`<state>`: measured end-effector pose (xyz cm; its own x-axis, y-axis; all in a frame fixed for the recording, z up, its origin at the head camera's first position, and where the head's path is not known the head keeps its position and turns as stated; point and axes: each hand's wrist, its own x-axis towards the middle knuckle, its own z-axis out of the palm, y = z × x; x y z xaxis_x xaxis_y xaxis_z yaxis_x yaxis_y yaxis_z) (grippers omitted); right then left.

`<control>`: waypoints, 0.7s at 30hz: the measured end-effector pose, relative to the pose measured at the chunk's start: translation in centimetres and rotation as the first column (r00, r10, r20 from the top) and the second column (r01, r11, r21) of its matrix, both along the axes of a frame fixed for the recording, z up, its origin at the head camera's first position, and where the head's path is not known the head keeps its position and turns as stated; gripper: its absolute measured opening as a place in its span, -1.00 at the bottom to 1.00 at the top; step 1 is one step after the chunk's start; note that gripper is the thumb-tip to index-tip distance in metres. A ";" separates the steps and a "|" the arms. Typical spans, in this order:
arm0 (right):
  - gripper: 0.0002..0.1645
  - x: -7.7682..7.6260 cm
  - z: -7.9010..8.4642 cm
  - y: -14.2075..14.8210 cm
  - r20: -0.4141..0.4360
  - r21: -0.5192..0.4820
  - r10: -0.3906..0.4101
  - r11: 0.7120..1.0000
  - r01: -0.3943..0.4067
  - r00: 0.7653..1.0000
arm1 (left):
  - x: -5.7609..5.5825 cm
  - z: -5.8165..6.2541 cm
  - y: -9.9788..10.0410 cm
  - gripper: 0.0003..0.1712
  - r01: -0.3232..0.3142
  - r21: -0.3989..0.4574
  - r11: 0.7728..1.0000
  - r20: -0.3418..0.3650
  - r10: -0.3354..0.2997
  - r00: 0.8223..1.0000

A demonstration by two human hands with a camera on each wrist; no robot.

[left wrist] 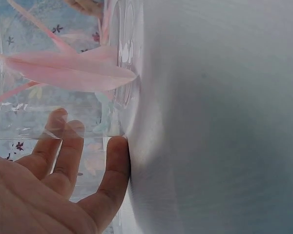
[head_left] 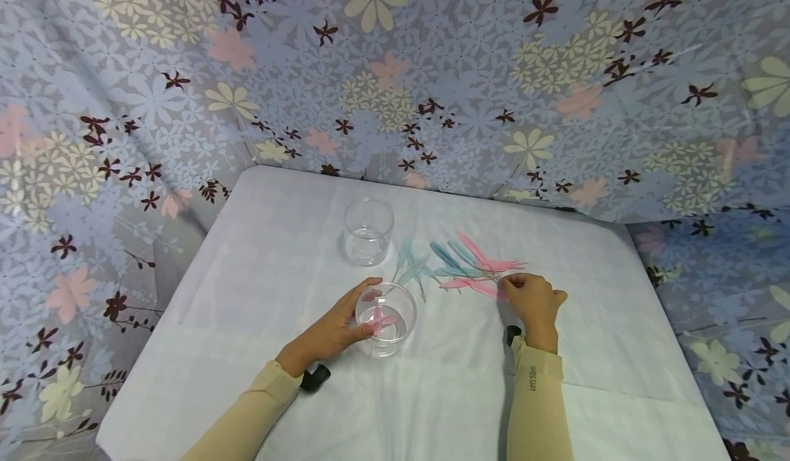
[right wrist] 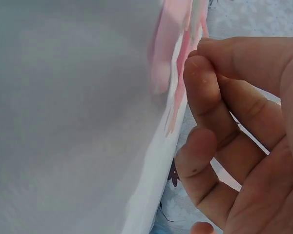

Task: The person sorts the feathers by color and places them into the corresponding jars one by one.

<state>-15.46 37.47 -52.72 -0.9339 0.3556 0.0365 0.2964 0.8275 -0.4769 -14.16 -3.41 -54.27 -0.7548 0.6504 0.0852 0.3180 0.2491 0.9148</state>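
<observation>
My left hand (head_left: 336,324) grips a clear cup (head_left: 402,343), with the thumb on its near side and the fingers around the far side. Inside that cup lie a few pink feathers (left wrist: 73,70). On the cloth to the right is a loose pile of feathers, some pink (head_left: 472,247), some teal (head_left: 447,254) and some pale blue (head_left: 415,267). At the pile's right end my right hand (head_left: 533,303) pinches a pink feather by its tip between thumb and forefinger; the fingertips hide the exact spot. Its other fingers are curled in the right wrist view.
A second clear cup (head_left: 369,231) stands upright behind the held one, left of the feathers. White cloth covers the table (head_left: 247,241). A flowered curtain (head_left: 296,70) hangs along the back and sides.
</observation>
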 end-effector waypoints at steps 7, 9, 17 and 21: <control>-0.65 0.4 0.1 -0.1 -0.091 -0.017 -0.047 0.999 0.046 0.995 | 0.0 0.1 0.0 -0.07 0.004 0.003 1.000 0.009 -0.004 1.000; -0.66 0.5 0.4 -0.2 -0.121 -0.022 -0.062 0.998 0.060 0.991 | 0.1 0.2 0.1 -0.06 0.004 0.013 1.000 0.012 -0.004 1.000; -0.69 1.2 1.6 -0.7 -0.241 -0.049 -0.104 0.994 0.095 0.965 | 0.3 0.7 0.2 -0.05 0.005 0.036 0.999 0.018 -0.005 1.000; -0.70 1.9 2.4 -0.9 -0.322 -0.099 -0.138 0.989 0.112 0.937 | 0.3 0.7 0.2 -0.07 0.006 0.025 1.000 0.016 -0.007 1.000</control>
<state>-13.60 36.60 -50.34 -0.8229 0.4827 0.2998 0.2116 0.7500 -0.6267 -13.86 -3.23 -53.59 -0.7520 0.6531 0.0892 0.3045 0.2242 0.9258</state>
